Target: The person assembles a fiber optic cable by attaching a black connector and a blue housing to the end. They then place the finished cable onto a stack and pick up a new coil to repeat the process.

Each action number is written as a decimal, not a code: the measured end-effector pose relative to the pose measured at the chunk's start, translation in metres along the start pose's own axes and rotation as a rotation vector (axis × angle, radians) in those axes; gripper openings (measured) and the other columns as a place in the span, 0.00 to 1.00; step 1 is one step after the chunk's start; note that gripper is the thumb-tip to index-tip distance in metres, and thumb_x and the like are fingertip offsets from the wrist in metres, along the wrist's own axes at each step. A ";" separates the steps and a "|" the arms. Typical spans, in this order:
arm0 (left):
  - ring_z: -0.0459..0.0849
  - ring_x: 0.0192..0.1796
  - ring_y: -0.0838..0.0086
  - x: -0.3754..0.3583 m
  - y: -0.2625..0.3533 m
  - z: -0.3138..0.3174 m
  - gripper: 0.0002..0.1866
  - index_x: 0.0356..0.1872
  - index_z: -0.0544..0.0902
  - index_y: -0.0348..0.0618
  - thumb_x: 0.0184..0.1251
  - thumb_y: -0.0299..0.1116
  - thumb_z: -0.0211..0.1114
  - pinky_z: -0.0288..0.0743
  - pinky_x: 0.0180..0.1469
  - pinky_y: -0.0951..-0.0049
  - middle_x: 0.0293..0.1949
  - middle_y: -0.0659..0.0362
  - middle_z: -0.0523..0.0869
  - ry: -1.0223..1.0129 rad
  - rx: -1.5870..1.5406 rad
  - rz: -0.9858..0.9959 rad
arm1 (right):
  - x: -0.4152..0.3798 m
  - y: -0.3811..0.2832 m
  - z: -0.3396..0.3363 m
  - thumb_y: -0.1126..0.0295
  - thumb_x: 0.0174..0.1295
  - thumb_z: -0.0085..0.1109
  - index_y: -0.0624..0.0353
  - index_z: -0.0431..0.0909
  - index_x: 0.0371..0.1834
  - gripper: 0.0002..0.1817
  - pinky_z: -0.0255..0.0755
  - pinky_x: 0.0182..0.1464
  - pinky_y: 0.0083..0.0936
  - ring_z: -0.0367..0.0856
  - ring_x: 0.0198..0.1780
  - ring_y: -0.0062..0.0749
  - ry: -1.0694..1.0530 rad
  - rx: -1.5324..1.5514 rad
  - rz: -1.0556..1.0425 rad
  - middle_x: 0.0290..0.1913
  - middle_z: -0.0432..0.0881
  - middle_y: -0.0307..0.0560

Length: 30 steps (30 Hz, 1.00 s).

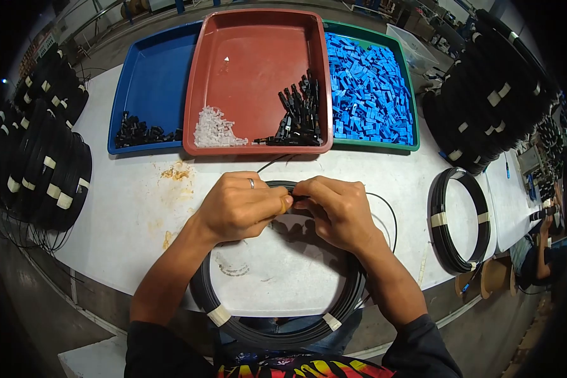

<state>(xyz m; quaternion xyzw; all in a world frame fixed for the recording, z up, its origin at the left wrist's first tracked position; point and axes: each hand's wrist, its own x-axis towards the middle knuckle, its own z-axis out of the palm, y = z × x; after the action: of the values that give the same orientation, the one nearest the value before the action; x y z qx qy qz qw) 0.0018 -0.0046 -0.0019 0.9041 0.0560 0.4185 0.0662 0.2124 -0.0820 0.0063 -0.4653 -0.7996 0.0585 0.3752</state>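
A coil of black cable (264, 334) bound with pale tape lies in front of me, its lower part reaching past the table edge. At its far side my left hand (242, 205), with a ring on one finger, is closed in a pinch on the black cable. My right hand (335, 208) is closed too, its fingertips meeting the left ones on the same dark strand. Fingers hide the exact spot and any small part there. One thin loose strand (272, 163) sticks out beyond the left hand; another (395, 220) curves round the right wrist.
Behind stand a blue tray (154, 69) with black parts, a red tray (258, 47) with clear and black pieces, and a green tray (414, 135) of blue connectors. Cable coils are stacked left (57, 170) and right (485, 94). A single coil (441, 236) lies right.
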 end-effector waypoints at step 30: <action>0.84 0.23 0.71 0.000 0.001 -0.001 0.09 0.28 0.86 0.41 0.48 0.20 0.79 0.75 0.26 0.73 0.32 0.57 0.92 0.061 -0.150 -0.123 | 0.007 0.003 0.001 0.83 0.39 0.67 0.59 0.82 0.33 0.14 0.75 0.40 0.31 0.84 0.38 0.38 0.278 -0.119 -0.322 0.35 0.85 0.41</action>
<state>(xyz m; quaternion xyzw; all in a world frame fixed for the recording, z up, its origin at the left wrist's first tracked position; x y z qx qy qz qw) 0.0011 -0.0058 -0.0005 0.8782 0.0817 0.4441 0.1576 0.2113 -0.0744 0.0084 -0.3566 -0.8061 -0.1143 0.4583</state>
